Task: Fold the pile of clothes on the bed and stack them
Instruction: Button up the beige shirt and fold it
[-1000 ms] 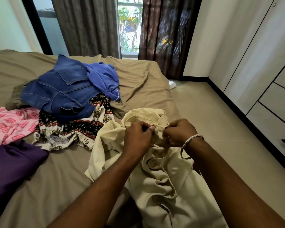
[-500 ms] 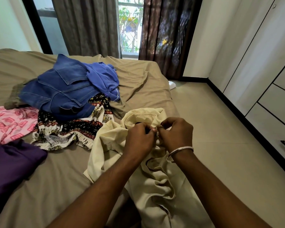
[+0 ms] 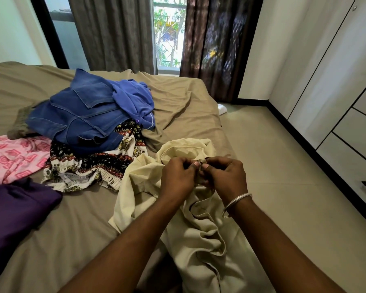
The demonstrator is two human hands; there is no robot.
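Evidently both hands were working a fastening at the waistband of the cream trousers [image 3: 201, 235], which lay crumpled at the near edge of the bed [image 3: 76, 229], apart from the unfolded pile [image 3: 89, 121]. The left hand [image 3: 178, 178] and right hand [image 3: 226, 176] met fingertip to fingertip, each pinching a small bit of cloth; what sat between them was too small to tell. Doing this well likely meant keeping the band taut, closing it fully, then smoothing the legs flat before folding
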